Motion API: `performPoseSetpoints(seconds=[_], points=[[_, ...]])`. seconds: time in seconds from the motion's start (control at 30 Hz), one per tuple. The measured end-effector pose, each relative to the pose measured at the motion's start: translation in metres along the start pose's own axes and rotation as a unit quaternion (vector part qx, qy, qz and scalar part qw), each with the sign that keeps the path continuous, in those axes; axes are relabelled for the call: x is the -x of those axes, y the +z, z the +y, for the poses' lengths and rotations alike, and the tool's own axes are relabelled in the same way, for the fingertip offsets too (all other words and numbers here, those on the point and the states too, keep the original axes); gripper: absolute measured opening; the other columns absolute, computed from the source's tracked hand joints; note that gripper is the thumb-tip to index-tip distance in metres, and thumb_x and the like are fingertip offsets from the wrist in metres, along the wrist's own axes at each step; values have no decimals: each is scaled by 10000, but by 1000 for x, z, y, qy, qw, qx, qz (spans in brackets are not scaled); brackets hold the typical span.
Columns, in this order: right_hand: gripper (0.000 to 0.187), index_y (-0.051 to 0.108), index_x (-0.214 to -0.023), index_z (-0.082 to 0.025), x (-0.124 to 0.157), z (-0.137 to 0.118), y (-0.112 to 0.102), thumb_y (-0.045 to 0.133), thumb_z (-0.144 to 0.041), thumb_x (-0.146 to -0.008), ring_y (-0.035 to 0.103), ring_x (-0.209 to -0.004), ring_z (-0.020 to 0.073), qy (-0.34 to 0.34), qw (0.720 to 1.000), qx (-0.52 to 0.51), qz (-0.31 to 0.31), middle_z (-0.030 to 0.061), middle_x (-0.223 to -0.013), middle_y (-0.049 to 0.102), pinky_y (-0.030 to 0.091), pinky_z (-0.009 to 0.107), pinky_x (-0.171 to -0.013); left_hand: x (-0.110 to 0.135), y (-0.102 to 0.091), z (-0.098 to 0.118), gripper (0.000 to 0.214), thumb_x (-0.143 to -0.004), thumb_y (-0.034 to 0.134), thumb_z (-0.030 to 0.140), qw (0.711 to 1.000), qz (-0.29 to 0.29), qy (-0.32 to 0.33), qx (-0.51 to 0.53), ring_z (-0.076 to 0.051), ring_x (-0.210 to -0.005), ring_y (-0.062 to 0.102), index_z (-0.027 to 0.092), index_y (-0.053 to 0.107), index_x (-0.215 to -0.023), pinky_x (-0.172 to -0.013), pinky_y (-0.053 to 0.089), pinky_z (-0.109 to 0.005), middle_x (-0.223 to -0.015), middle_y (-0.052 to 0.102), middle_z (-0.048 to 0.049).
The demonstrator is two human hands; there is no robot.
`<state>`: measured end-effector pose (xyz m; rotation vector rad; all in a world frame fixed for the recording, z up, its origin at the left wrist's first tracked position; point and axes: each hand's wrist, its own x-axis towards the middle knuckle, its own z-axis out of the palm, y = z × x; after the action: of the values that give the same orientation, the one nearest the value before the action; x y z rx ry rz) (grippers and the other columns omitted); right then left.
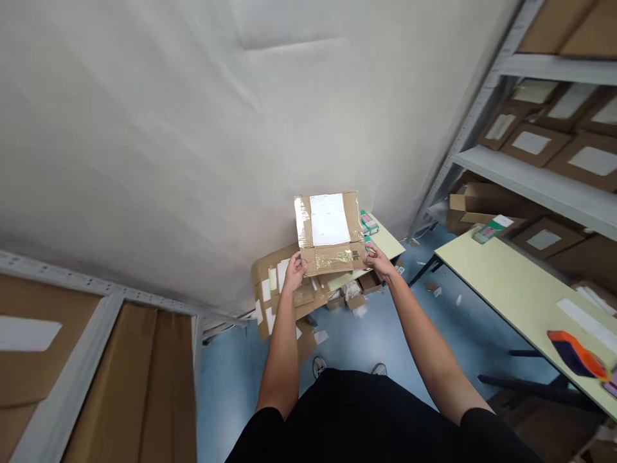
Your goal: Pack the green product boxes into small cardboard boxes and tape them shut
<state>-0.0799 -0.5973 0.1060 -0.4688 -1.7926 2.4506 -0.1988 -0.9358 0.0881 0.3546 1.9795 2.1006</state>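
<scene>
A brown cardboard box [307, 222] is held out in front of me, with a white paper label [330, 220] on its upper face and shiny clear tape along its edges. My left hand [294, 272] grips its lower left corner. At the lower right corner, my right hand [378, 260] has its fingers closed on the edge. Beneath and behind the box are flattened cardboard pieces [303, 294] and a pale yellow table [389, 243]. Green and pink small boxes [369, 223] lie on that table, just right of the held box.
Metal shelving [540, 173] with labelled cartons [530, 143] stands at right, another rack [87, 366] at left. A second yellow table [511, 276] carries a green packet [492, 229] and an orange and purple tape dispenser [576, 354]. Paper scraps [321, 336] litter the blue floor [231, 386].
</scene>
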Motion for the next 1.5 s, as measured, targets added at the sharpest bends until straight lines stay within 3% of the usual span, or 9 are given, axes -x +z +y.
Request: performPoseSetpoints(seconds=[0.17,0.4,0.57,0.8,1.0,1.13,1.23,1.4,1.5], points=[[739,579,-1282,-281,57,-36,-135,757,-195,-570,595,-723,144,-30,999,2,23,-42,-864,649,461,253,-646,-30,137,3,830,-735,803,267,990,-135,-31,10,-176,-1002,692,252,465,-1493,-889,538,-293,-1228,699,-82],[770,517,-1321,-299,162,-63,-293,722,-198,-586,598,-758,160,-81,977,-13,199,-44,-873,629,466,263,-664,-67,351,-9,1038,-615,792,152,925,-366,-98,43,-189,-998,700,313,370,-1550,-851,562,-306,-1261,662,-71],[740,523,-1330,-308,213,-44,-364,707,-208,-620,537,-710,130,-128,933,-1,337,-45,-895,585,453,263,-655,-82,479,-37,1048,-630,774,159,877,-465,-118,32,-178,-1013,686,325,337,-1569,-876,547,-300,-1208,647,-52],[759,535,-1344,-307,241,-34,-429,728,-218,-615,540,-717,132,-128,878,-8,462,-38,-913,579,467,282,-673,-116,620,-79,995,-610,726,138,811,-569,-131,23,-154,-955,654,325,401,-1533,-824,530,-269,-1142,621,-23],[817,531,-1380,-311,231,-48,-459,753,-197,-602,586,-749,144,-125,855,-33,503,-26,-952,614,518,303,-700,-159,710,-97,989,-570,680,116,772,-620,-139,4,-136,-880,641,321,437,-1507,-775,516,-251,-1076,616,-3],[804,546,-1378,-306,214,-45,-482,724,-202,-601,583,-739,139,-122,828,-37,546,-27,-949,606,527,300,-692,-180,746,-101,974,-563,704,124,763,-629,-147,-10,-137,-834,650,303,469,-1491,-764,517,-257,-1012,622,9],[796,560,-1378,-283,199,-33,-508,697,-231,-595,567,-714,141,-106,814,-28,570,-22,-941,600,530,312,-679,-188,767,-107,884,-604,750,190,776,-613,-145,-32,-133,-774,647,274,512,-1451,-753,512,-261,-955,638,14],[716,622,-1311,-255,182,4,-554,674,-254,-597,604,-722,163,9,769,9,639,-13,-913,612,540,332,-718,-173,799,-128,757,-621,791,254,813,-552,-155,-97,-144,-674,628,224,597,-1352,-699,507,-267,-793,643,33],[654,667,-1257,-259,176,32,-569,683,-246,-603,641,-719,170,80,776,45,624,8,-984,664,555,355,-746,-147,813,-143,753,-598,801,239,824,-513,-182,-158,-180,-658,649,224,618,-1328,-655,509,-283,-721,639,38]])
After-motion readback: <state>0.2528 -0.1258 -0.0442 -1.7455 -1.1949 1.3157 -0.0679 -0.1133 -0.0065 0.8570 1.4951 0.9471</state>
